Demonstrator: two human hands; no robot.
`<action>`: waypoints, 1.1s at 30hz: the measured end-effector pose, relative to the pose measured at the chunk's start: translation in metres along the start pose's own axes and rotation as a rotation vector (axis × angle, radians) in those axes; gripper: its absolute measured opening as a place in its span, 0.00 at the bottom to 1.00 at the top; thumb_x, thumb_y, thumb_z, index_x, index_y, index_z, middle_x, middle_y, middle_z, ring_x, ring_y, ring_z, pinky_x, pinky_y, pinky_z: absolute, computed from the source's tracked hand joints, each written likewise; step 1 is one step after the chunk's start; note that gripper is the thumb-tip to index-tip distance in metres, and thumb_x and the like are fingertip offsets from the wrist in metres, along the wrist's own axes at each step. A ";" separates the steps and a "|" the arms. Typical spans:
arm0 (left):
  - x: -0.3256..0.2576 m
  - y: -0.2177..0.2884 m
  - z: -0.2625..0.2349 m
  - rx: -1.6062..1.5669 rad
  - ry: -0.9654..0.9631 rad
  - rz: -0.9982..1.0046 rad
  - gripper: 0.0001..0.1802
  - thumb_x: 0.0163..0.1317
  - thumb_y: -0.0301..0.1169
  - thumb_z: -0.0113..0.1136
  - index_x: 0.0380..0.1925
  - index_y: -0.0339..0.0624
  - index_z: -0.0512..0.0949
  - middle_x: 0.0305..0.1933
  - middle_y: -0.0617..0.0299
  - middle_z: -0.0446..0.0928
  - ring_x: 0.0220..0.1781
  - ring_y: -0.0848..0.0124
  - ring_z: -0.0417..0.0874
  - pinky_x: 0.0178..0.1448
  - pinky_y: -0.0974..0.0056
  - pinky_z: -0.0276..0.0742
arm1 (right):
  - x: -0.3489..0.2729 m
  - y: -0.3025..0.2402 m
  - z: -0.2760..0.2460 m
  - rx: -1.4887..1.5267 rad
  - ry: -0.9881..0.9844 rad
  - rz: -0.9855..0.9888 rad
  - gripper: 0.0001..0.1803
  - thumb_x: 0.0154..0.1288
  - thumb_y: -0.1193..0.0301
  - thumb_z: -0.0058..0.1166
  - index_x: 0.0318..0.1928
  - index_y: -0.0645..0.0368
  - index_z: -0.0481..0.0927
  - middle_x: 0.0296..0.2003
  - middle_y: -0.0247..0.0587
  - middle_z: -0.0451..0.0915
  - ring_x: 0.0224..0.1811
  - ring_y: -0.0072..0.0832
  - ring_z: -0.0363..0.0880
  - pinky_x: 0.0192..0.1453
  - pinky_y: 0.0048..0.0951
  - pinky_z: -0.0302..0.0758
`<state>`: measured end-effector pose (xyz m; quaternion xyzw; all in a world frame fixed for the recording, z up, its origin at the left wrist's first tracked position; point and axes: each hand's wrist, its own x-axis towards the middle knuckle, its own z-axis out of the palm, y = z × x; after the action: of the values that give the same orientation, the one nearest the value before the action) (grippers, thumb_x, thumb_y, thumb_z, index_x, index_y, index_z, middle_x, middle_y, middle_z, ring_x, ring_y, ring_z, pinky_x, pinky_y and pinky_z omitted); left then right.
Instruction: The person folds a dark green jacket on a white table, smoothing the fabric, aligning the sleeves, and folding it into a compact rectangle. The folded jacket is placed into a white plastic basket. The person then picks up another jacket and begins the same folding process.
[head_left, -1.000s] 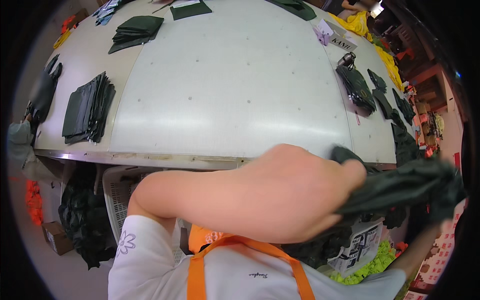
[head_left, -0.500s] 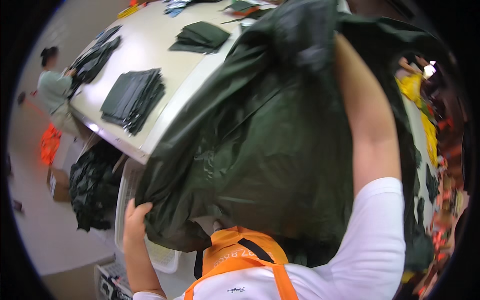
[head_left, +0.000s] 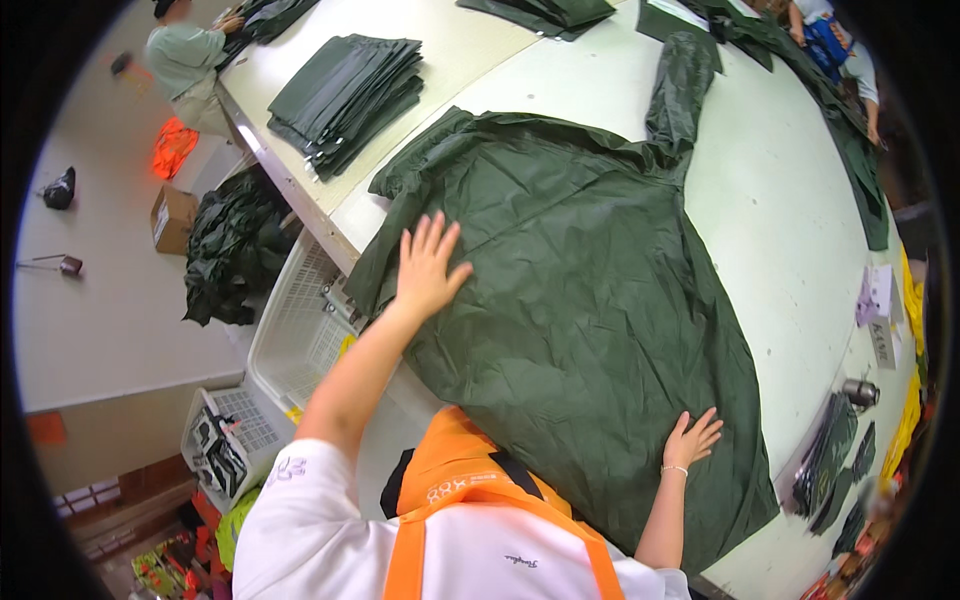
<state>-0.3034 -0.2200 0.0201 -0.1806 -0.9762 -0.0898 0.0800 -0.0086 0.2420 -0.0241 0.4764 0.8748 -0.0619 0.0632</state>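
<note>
A dark green raincoat-like garment (head_left: 580,260) lies spread over the white table (head_left: 770,200) in front of me. One sleeve (head_left: 683,95) stretches toward the far side. My left hand (head_left: 428,268), fingers spread, is at the garment's left part, palm down on or just over the cloth. Lower right, my right hand (head_left: 690,440) rests flat on the garment with fingers stretched out. Neither hand grips anything. The garment's near edge hangs close to my orange apron (head_left: 470,470).
A stack of folded dark green garments (head_left: 345,95) lies beyond my left hand. Below the table edge stand a white plastic basket (head_left: 290,310) and a smaller crate (head_left: 262,425). A co-worker (head_left: 185,60) stands at the far left. A metal cup (head_left: 860,393) sits at the right.
The garment, held up in the air before, now lies spread on the table. My left hand has let go of its edge; my right hand has come out from under the cloth onto it.
</note>
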 end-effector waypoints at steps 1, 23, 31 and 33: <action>0.018 -0.022 0.016 0.078 0.030 -0.065 0.39 0.57 0.53 0.55 0.65 0.47 0.60 0.72 0.51 0.52 0.73 0.53 0.50 0.73 0.46 0.43 | 0.009 0.002 0.013 -0.025 0.041 -0.006 0.36 0.70 0.45 0.31 0.72 0.42 0.43 0.73 0.49 0.36 0.74 0.50 0.32 0.70 0.62 0.36; 0.157 -0.149 0.049 -0.015 0.411 -0.588 0.37 0.54 0.56 0.60 0.51 0.33 0.70 0.52 0.48 0.71 0.57 0.52 0.68 0.62 0.53 0.60 | 0.014 -0.260 -0.015 -0.016 0.086 -0.659 0.35 0.67 0.53 0.45 0.71 0.45 0.51 0.72 0.43 0.44 0.74 0.49 0.38 0.70 0.60 0.38; 0.216 -0.194 0.049 -0.003 -0.035 -0.344 0.37 0.53 0.63 0.54 0.44 0.36 0.78 0.51 0.45 0.76 0.56 0.51 0.74 0.57 0.53 0.69 | 0.023 -0.234 0.014 0.000 0.163 -0.551 0.36 0.66 0.49 0.42 0.71 0.45 0.52 0.72 0.41 0.44 0.74 0.47 0.40 0.69 0.62 0.40; 0.239 -0.200 0.061 -0.007 -0.044 -0.307 0.38 0.54 0.63 0.52 0.48 0.38 0.77 0.55 0.45 0.73 0.59 0.51 0.72 0.59 0.53 0.68 | 0.043 -0.238 0.014 -0.040 0.228 -0.578 0.36 0.65 0.49 0.43 0.70 0.46 0.54 0.72 0.42 0.48 0.73 0.46 0.43 0.68 0.61 0.43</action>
<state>-0.6050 -0.3105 -0.0235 -0.0316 -0.9935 -0.1004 0.0431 -0.2313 0.1472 -0.0337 0.2107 0.9764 -0.0064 -0.0460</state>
